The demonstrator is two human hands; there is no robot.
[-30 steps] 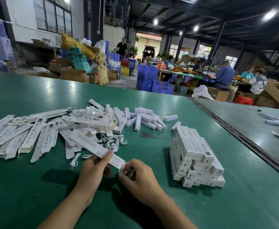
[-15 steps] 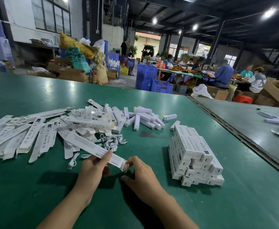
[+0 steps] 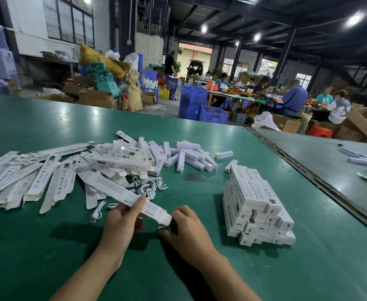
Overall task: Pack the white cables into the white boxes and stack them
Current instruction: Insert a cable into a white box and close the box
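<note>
**A:** What are your hands doing?

**B:** Your left hand (image 3: 121,220) holds a long, narrow white cardboard box (image 3: 126,195) printed with grey text, fingers (image 3: 140,205) wrapped round its middle and thumb on top. The box slants from upper left down to its open end at lower right. Your right hand (image 3: 189,231) meets that end, fingertips bunched at the flap; whether they pinch a cable there, I cannot tell.

**A:** Where are the cables and the other boxes?

**B:** A small tangle of white cables (image 3: 150,185) lies on the green counter (image 3: 200,268) just beyond the held box, and one loose cable (image 3: 96,213) rests left of your left hand. Flat, unfolded white box sleeves (image 3: 47,177) spread across the left side. Short white rectangular pieces (image 3: 191,156) are heaped behind them. To your right, a neat stack of closed white boxes (image 3: 258,205) stands several layers high.
</note>
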